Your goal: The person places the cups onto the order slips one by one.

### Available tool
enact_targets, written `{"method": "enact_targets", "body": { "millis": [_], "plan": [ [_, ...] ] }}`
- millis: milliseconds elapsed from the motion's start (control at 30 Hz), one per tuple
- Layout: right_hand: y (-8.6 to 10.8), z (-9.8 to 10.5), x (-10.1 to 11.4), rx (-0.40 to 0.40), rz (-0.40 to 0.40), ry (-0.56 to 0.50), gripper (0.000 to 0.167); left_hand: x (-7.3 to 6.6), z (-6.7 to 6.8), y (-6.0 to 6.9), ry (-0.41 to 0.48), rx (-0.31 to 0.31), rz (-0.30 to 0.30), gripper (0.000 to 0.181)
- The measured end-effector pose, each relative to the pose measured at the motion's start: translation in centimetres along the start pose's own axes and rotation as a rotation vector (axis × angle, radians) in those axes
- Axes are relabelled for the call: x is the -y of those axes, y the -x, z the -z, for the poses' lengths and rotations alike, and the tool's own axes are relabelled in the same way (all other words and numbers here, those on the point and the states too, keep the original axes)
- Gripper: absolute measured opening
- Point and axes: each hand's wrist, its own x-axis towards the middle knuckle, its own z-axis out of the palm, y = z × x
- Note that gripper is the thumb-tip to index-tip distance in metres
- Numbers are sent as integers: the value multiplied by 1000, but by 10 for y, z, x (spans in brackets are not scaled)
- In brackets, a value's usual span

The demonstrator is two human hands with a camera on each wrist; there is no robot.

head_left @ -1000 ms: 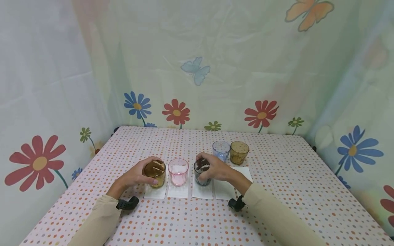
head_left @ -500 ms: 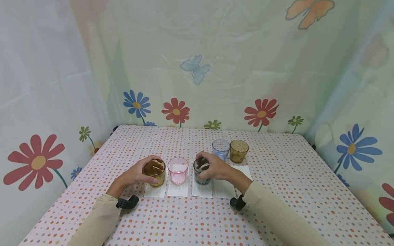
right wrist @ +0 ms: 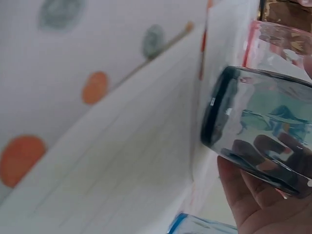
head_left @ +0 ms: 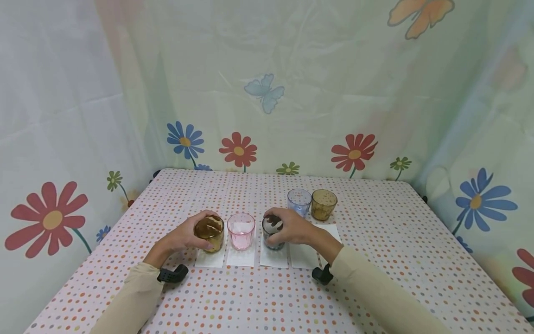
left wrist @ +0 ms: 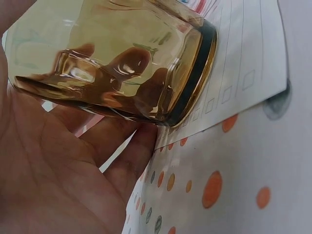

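Note:
An amber glass (head_left: 214,241) stands upright at the left sheet of white paper (head_left: 210,260), and my left hand (head_left: 182,236) grips it with thumb and fingers round its sides. In the left wrist view the amber glass (left wrist: 112,53) has its base at the lined paper (left wrist: 243,73). My right hand (head_left: 293,227) holds a dark grey-blue glass (head_left: 273,242) over another sheet; the right wrist view shows fingers behind that glass (right wrist: 263,122). Between the two hands a pink glass (head_left: 241,234) stands on its own paper, touched by neither.
Behind my right hand stand a light blue glass (head_left: 299,202) and a second amber glass (head_left: 323,205), side by side. Another white sheet (head_left: 303,257) lies under my right wrist. The dotted tablecloth (head_left: 242,301) covers the table, with a flowered curtain (head_left: 308,134) around it.

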Motion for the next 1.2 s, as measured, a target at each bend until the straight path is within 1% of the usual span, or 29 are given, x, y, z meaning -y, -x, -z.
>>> {"method": "enact_targets", "body": {
  "millis": [167,267,333,433,633,767,900,1067,1200],
  "plan": [
    [1,2,3,26,-6,65,84,2,1,-1,-2,2,0,75],
    [2,3,4,32,22,89,93,3,1,-1,7,1,-4,75],
    [3,4,3,32,50,86,95,3,1,-1,9,2,-5,75],
    [3,5,1,15,96,60,92,2,1,-1,3,0,-3,75],
    [4,9,0,-66,163,15,86,2,1,-1,2,-7,13,75],
    [4,12,1,-129,185,10,83,3,0,-1,-3,-10,15,76],
    [5,14,1,-187,191,34,81,3,0,0,-3,-13,20,76],
    [5,18,-2,-280,216,100,77,1,0,-1,-11,-12,25,76],
    [2,23,-6,-337,187,163,74,1,0,-1,-17,-10,16,76]
  ]
}}
